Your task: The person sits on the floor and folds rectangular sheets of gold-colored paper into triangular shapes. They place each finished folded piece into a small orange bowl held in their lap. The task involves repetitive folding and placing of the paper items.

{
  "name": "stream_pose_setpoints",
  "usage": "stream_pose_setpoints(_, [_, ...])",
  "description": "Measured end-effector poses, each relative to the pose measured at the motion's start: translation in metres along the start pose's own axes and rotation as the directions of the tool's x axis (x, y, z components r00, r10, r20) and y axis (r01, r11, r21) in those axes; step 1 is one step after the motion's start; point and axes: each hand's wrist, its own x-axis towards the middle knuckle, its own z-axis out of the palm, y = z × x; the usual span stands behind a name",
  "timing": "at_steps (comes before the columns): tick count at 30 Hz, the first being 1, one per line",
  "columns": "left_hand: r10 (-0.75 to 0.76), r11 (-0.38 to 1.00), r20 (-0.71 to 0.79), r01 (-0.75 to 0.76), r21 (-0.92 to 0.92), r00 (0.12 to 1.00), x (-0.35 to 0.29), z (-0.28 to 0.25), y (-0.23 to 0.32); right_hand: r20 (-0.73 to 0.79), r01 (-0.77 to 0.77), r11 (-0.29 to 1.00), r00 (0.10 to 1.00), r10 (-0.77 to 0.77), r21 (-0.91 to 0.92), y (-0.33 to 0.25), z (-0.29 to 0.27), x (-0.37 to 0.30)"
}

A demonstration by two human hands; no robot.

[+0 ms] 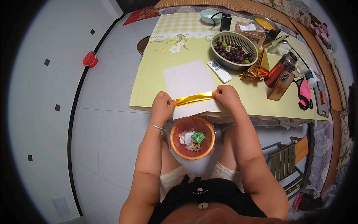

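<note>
Bare forearms, no sleeves. Thin silver bangle (156, 127) on left wrist. Black sleeveless top (203, 198) w/ small white mark & a button; pale ribbed shorts (175, 178).

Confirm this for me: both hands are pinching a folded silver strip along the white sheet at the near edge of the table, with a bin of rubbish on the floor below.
Not quite: the strip is gold, not silver, as the head view shows. The rest holds: the left hand and right hand pinch its ends along the white sheet at the near edge of the table, and the bin of rubbish stands on the floor below.
</note>
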Motion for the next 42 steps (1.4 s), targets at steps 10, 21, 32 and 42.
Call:
stream_pose_setpoints(10, [0.094,0.994,-0.035,-0.092,0.058,0.995,-0.004,0.005,0.001,-0.032,0.030,0.995,0.999,-0.033,-0.091,-0.005,0.001,-0.003])
stream_pose_setpoints(21, [0.423,0.778,0.228,-0.481,0.405,0.877,0.000,0.019,0.033,-0.148,0.083,0.945,0.980,-0.135,-0.317,-0.023,0.007,-0.013])
stream_pose_setpoints(32, [0.368,0.797,0.235,-0.435,0.420,0.900,-0.002,0.020,0.026,0.217,0.640,0.715,0.768,-0.602,-0.280,-0.025,0.052,-0.045])
stream_pose_setpoints(42, [0.418,0.804,0.080,-0.410,0.432,0.905,-0.017,0.001,0.035,0.332,0.619,0.685,0.785,-0.523,-0.384,-0.022,0.042,-0.048])
